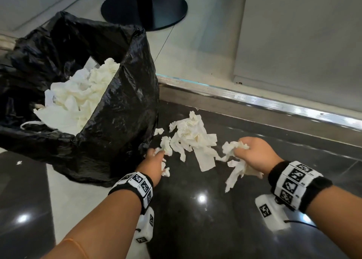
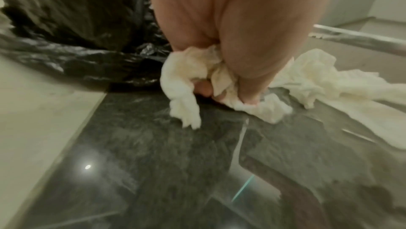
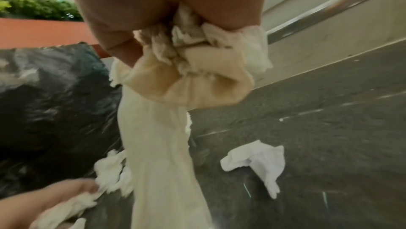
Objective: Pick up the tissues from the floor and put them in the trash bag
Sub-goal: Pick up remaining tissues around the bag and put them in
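White crumpled tissues [image 1: 193, 135] on floor, both grips clutching wads, bag [image 1: 117, 110] part-filled

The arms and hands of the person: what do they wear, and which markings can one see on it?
Both forearms are bare, without sleeves or gloves. Each wrist carries a black band faced with white tiles that show black square codes. Under each wrist hangs a white box bearing the same codes; a thin black cable leaves the right one. A thin orange string circles the left forearm.

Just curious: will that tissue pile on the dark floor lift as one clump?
Probably not. The tissue pile looks like loose, crumpled separate pieces, so scraps may drop. It seems floppy and light: a strip hangs limp from the right hand.
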`<state>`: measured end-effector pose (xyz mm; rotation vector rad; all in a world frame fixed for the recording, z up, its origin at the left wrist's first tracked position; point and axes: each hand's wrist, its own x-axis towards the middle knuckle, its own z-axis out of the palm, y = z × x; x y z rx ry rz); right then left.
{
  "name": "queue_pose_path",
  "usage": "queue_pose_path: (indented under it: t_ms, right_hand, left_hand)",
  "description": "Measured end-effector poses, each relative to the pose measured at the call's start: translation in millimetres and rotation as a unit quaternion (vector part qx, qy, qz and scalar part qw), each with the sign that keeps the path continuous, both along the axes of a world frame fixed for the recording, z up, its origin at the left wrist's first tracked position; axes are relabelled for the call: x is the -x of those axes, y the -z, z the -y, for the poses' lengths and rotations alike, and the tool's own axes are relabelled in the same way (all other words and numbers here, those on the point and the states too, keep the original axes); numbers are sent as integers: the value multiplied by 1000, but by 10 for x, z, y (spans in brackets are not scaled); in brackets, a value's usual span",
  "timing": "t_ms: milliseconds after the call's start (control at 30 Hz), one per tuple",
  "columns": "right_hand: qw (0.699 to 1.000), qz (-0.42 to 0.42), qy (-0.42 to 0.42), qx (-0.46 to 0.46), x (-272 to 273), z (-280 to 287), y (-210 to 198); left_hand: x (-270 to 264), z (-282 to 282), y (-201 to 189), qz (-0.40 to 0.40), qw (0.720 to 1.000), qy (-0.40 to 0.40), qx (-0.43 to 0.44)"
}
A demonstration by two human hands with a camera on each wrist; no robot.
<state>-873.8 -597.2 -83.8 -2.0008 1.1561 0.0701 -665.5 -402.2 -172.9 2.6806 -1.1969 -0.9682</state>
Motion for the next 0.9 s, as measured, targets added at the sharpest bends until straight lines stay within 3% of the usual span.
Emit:
queue_pose_path:
  t_ms: [100, 167, 300, 433, 533, 633, 767, 833, 900]
  right_hand:
    - [996, -68, -10, 56, 84, 152, 84]
    - [987, -117, -61, 90, 105, 175, 157]
    - [937, -212, -250, 117, 101, -41, 406]
    - [898, -269, -311, 155, 92, -208, 576]
    - [922, -243, -260, 153, 41, -140, 452]
    - [968, -168, -145, 118, -3, -23, 235]
    - [991, -75, -46, 104, -16, -14, -40]
    - [995, -31, -10, 89, -10, -44, -165]
    - [997, -8, 9, 79, 6, -98, -248]
  left_hand:
    - [73, -8, -14, 32, 998, 45, -6]
    - [117, 5, -76, 31, 997, 75, -2]
    - [182, 50, -333, 36, 993, 99, 45]
    - [197, 115, -771, 35, 985, 96, 142]
    - [198, 186, -1332, 63, 976, 99, 186]
    - [130, 234, -2089, 70, 958, 54, 274]
    - [-381, 276, -3162, 141, 884, -20, 446]
    - [-797, 280, -3536, 193, 848, -56, 490]
    - [-1225, 296, -3694, 239, 837, -83, 485]
